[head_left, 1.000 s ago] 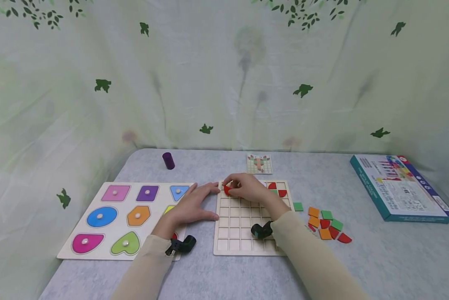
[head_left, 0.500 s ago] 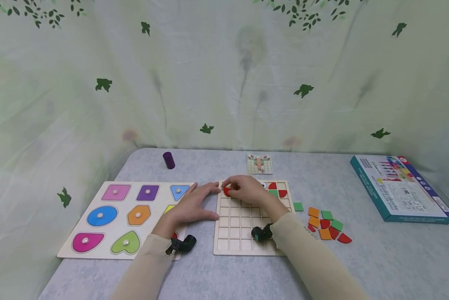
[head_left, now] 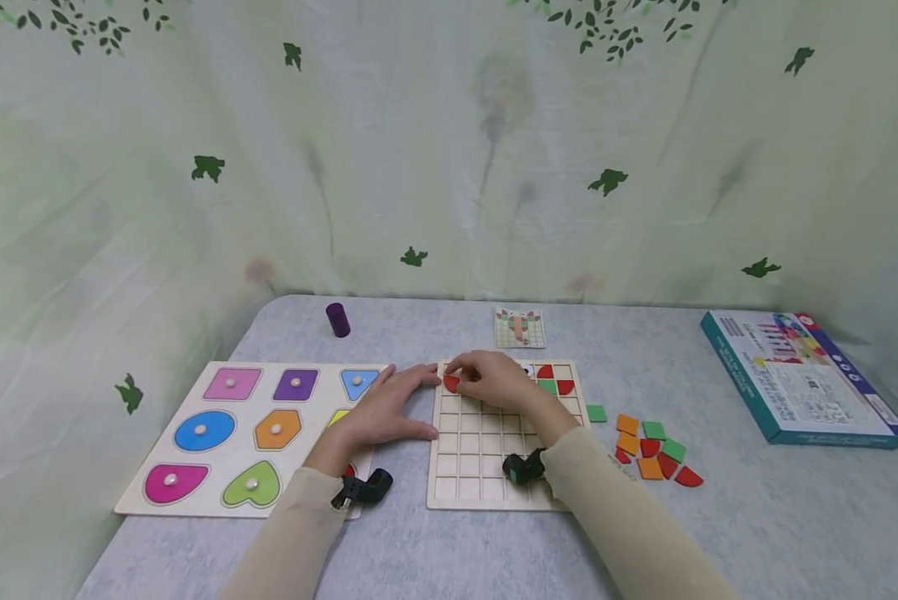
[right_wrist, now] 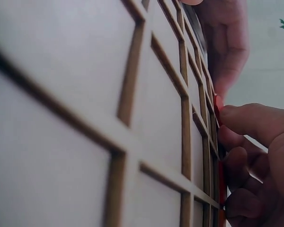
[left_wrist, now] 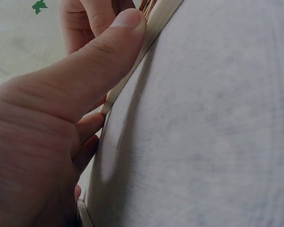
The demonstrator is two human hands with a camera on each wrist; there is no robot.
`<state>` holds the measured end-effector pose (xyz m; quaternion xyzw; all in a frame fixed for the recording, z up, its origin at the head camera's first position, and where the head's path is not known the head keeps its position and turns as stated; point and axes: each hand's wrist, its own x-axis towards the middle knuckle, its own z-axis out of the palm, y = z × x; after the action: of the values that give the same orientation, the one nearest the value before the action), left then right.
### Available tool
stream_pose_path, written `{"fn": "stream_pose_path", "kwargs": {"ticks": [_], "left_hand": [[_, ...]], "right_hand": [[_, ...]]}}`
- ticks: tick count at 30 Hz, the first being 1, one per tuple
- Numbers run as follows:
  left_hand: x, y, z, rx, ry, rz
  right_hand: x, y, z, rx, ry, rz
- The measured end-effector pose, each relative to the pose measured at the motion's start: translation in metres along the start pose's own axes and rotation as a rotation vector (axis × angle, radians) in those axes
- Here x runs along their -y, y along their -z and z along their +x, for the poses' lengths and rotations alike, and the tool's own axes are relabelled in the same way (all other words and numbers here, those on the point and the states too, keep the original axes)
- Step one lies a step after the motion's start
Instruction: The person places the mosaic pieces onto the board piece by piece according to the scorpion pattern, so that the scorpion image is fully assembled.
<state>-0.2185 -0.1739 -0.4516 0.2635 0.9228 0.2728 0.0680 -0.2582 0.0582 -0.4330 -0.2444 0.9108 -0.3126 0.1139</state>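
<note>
Head view: right hand, pinching red piece at far left of grid; left hand, fingers extended, touching left edge

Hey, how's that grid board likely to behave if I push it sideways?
The grid board looks stiff, since its edges run straight. It would probably slide rather than tip, being thin and flat on the table. Raised ridges surround the green tile set in it, so that would likely travel along.
</note>
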Motion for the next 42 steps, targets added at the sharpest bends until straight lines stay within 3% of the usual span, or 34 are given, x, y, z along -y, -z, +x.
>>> {"fn": "stream_pose_path", "kwargs": {"ticks": [25,37,42], "left_hand": [[-0.002,0.001,0.000,-0.004,-0.009,-0.002],[-0.001,0.001,-0.001,-0.004,0.010,0.000],[-0.001,0.000,-0.001,-0.008,0.004,0.001]], "right_hand": [[0.000,-0.002,-0.003,-0.024,-0.010,0.002],[0.010,0.004,-0.018,-0.038,0.089,0.161],[0.013,0.009,-0.030,-0.035,0.115,0.162]]}}
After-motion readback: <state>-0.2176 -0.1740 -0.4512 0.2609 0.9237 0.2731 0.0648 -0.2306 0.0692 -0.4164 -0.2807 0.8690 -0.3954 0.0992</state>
